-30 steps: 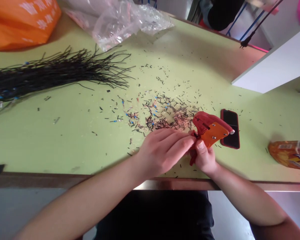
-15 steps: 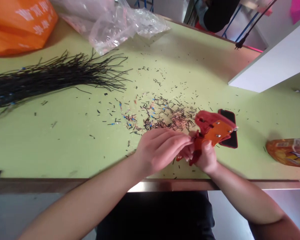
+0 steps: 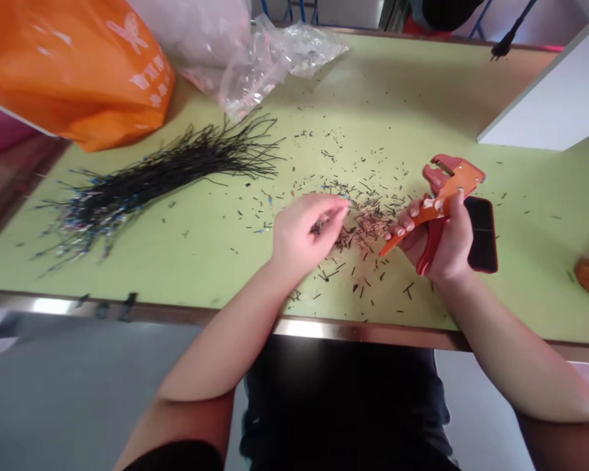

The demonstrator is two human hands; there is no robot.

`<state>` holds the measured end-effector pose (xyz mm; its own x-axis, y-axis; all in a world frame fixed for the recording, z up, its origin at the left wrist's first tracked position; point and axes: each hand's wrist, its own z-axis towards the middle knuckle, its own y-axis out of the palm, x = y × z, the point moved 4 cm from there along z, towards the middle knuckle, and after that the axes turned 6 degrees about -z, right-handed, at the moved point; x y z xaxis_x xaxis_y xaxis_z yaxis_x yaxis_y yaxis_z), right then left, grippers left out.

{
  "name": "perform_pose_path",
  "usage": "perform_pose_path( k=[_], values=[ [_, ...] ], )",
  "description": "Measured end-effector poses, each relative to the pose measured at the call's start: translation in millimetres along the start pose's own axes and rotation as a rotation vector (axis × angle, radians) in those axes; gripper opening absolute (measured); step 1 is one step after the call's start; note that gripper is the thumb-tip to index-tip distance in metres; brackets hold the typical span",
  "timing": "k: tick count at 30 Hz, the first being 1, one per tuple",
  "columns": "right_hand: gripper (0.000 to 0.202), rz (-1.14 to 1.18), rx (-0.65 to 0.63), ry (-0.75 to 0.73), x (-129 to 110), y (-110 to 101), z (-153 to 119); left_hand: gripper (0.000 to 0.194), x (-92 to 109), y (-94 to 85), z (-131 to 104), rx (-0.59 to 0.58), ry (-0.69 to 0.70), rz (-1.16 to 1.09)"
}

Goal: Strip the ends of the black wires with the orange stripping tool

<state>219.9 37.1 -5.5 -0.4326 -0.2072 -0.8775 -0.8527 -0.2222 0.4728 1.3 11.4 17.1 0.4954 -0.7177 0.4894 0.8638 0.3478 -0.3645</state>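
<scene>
My right hand [image 3: 444,239] is wrapped round the handles of an orange and red wire stripper [image 3: 454,186], whose jaws point up and to the left. My left hand [image 3: 304,232] hovers over the table with thumb and forefinger pinched together; whatever is between the fingertips is too small to make out. Beneath and between both hands lie scattered wire offcuts [image 3: 368,226], mostly short black bits with coppery strands and a few blue pieces. To the left, a thick bundle of black wires [image 3: 177,163] rests on the table, blue tips at its near end.
The green table [image 3: 201,261] has a metal front edge. An orange bag [image 3: 93,72] and clear plastic bags [image 3: 255,65] stand at the back left. A phone [image 3: 483,235] lies beside my right hand. A white panel [image 3: 554,98] and a dangling plug [image 3: 503,46] are at right.
My hands have come apart: the left moved away from the tool, while the right, still gripping the wire stripper, turned it more upright. The camera view has swung left.
</scene>
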Motion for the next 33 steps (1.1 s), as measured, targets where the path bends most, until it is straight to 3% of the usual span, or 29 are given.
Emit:
perform_pose_path(
  k=[4, 9, 11, 15, 18, 20, 24, 33],
  values=[
    [0.056, -0.017, 0.056, -0.022, 1, -14, 7, 0.012, -32, -19.5, 0, 0.01, -0.33, 0.089],
    [0.056, -0.002, 0.058, -0.013, 4, -21, 10, 0.027, -60, -41.8, -18, -0.308, -0.55, 0.3],
    [0.055, 0.012, 0.059, -0.024, 4, -21, 11, 0.032, -78, -65.6, -26, -0.3, -0.595, 0.481],
    [0.055, 0.011, 0.046, -0.039, 6, -22, 16, 0.043, -124, -130.8, -37, -0.318, -0.777, 0.906],
    [0.055, -0.022, 0.038, -0.025, 11, -24, 22, 0.047, -146, -171.9, -45, -0.36, -0.9, 1.003],
    [0.054, -0.037, 0.031, -0.022, 14, -24, 24, 0.044, -153, -188.4, -50, -0.412, -0.969, 1.034],
    [0.052, -0.019, 0.024, -0.05, 15, -23, 24, 0.044, -156, -198.3, -48, -0.473, -0.984, 1.105],
    [0.055, -0.068, 0.001, -0.016, 19, -24, 25, 0.046, -164, -186.8, -18, -0.522, -0.939, 1.151]
  ],
)
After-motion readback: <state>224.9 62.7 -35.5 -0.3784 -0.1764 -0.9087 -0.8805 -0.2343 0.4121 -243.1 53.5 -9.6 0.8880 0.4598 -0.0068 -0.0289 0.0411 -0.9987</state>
